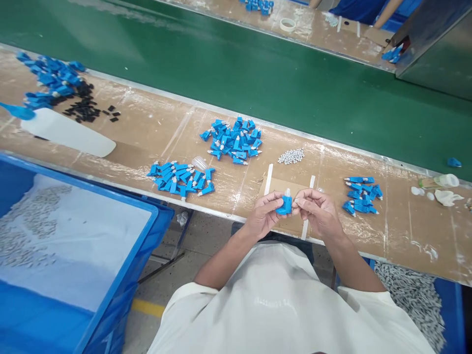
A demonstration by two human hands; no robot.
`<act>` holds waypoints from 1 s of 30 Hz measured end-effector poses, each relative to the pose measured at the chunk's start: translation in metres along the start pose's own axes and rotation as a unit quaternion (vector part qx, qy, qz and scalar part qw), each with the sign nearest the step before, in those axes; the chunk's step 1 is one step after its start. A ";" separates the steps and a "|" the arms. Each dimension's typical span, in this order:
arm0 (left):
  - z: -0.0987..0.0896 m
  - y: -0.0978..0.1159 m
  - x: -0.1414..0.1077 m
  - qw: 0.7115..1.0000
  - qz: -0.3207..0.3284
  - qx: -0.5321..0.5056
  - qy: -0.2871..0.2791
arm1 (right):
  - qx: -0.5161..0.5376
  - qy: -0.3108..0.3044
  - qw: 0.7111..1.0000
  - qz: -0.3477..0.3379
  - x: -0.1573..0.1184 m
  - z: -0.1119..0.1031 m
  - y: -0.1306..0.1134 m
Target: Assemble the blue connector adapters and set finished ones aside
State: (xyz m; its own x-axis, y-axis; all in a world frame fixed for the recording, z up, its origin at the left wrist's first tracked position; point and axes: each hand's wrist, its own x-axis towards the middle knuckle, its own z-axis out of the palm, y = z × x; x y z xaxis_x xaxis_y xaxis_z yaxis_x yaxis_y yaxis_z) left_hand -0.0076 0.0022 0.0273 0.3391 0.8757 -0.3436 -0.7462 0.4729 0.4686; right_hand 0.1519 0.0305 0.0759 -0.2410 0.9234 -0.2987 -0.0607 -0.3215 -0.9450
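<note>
My left hand [266, 211] grips a small blue plastic part with a pale grey tip [285, 205], held upright over the near edge of the bench. Close beside it, my right hand [317, 209] has thumb and forefinger pinched on a tiny pale piece [296, 200], mostly covered by the fingers. Under both hands lies a cardboard sheet [289, 186] with white strips. Beyond it is a little heap of tiny grey pieces [291, 156]. Similar blue parts lie in a pile [236, 140] further off, in another pile [180, 178] to the left and in a smaller group [362, 195] to the right.
A white bottle [70, 132] lies at the left by black pieces [85, 105] and more blue parts [51, 76]. A green conveyor belt [221, 69] runs behind the bench. Blue bins [147, 236] stand below. Across the belt, a person's arm [387, 12] shows.
</note>
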 end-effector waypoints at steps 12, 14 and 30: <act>0.002 0.002 -0.009 1.000 -0.002 0.020 0.009 | -0.033 0.016 0.999 -0.007 -0.010 0.010 0.002; 0.002 0.002 -0.010 1.000 -0.002 0.010 0.011 | -0.035 0.016 0.999 -0.009 -0.012 0.010 0.003; 0.014 0.030 -0.014 0.962 -0.251 -0.094 0.053 | -0.382 -0.123 0.817 -0.414 -0.002 -0.012 -0.014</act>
State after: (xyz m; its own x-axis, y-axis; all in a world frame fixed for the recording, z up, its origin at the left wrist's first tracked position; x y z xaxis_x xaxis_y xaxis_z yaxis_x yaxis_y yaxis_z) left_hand -0.0265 0.0055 0.0577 0.6307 0.5225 -0.5739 -0.5978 0.7986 0.0701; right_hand 0.1652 0.0358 0.0876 -0.6168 0.6572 0.4332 0.2974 0.7041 -0.6448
